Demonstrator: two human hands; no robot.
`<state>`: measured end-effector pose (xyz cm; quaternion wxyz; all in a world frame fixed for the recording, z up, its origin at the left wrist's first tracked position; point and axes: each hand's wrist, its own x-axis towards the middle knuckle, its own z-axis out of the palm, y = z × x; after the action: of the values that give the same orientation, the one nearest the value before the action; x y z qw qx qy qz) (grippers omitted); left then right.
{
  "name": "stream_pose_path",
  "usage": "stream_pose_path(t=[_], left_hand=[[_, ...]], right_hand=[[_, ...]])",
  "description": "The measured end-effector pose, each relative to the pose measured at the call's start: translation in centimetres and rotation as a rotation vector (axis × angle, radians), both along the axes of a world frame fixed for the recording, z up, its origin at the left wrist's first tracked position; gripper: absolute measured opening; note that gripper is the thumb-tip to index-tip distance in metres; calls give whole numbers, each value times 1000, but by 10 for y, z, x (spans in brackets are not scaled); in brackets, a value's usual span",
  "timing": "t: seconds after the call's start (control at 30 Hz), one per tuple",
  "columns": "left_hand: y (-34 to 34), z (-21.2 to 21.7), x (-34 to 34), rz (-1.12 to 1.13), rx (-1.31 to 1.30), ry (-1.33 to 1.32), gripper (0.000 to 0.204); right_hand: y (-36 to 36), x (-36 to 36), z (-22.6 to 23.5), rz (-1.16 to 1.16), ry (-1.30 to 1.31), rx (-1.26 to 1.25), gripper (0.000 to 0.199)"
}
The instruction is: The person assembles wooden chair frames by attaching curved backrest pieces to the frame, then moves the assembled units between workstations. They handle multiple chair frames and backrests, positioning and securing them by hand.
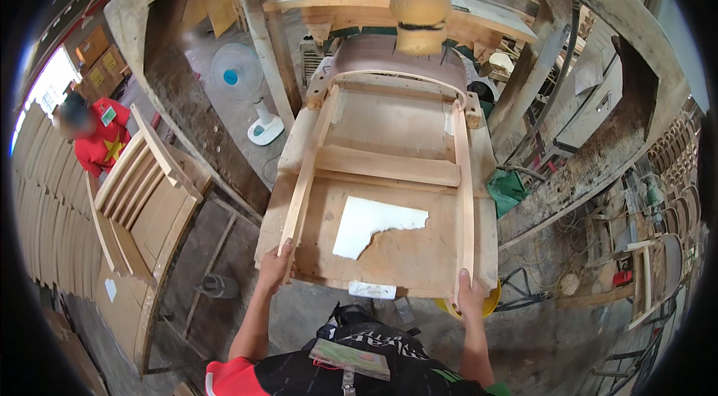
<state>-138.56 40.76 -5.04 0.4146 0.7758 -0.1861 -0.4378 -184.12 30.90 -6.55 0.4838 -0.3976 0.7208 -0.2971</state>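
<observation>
A U-shaped bent wooden chair frame (389, 79) lies on a wooden jig board (407, 250), its curved end far from me under a press head (419, 18). My left hand (275, 267) grips the near end of the frame's left leg (305, 179). My right hand (470, 296) grips the near end of the right leg (464, 194). A torn white sheet (370, 222) is stuck on the board between the two legs. A cross batten (385, 164) runs under the frame.
A stack of curved chair-back parts (142, 201) leans at the left. A person in a red shirt (101, 138) stands beyond it. A white floor fan (241, 82) is behind. A yellow bucket (490, 305) sits under the board's right corner. More chair parts (673, 164) stand far right.
</observation>
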Motion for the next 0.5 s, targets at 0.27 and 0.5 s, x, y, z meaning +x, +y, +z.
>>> stream_pose_path(t=[0.27,0.5], left_hand=[[-40,-11,16,0,-7,75,59],[-44,-17,14,-18,-23,75,57]], right_hand=[[-41,11,-21,-40,50,-44,52],[-49,11,-25,-46,121,-68,52]])
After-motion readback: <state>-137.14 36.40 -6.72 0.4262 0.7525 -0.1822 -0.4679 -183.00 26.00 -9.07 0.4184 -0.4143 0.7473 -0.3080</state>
